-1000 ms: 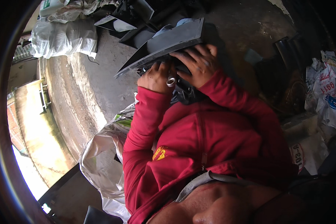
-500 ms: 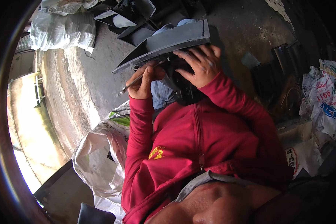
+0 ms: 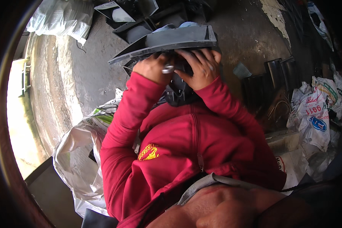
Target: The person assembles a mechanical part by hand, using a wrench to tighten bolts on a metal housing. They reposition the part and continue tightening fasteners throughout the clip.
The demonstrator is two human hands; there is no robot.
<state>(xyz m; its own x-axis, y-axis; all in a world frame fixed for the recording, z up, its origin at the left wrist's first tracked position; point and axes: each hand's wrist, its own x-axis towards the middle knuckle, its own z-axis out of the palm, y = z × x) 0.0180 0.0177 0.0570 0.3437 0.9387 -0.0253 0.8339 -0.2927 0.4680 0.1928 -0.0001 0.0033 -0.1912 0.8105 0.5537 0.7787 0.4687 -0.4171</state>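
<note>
A long dark grey, trough-like plastic part (image 3: 161, 42) with a raised rim is held up in front of my body. My right hand (image 3: 203, 68) grips its near edge at the right, fingers bent against the underside and thumb pointing left. Below the part's left half is my closed left hand (image 3: 152, 69). A shiny rounded end of a slim metal tool (image 3: 168, 68) sticks out of that fist; the rest of the tool is hidden. Under both hands hangs a black piece with small bright spots (image 3: 177, 90), partly covered by the fingers.
More dark grey plastic parts (image 3: 135, 31) stand on the concrete floor (image 3: 89, 64) beyond my hands. A white sack (image 3: 79, 152) lies at my left, and clear plastic wrapping (image 3: 60, 19) at the far left. Printed white bags (image 3: 311, 114) and dark panels (image 3: 275, 72) are at the right.
My left hand has turned over and moved in under the part, so the tool's end now shows near my right thumb rather than pointing out left. The part sits slightly lower at its right end.
</note>
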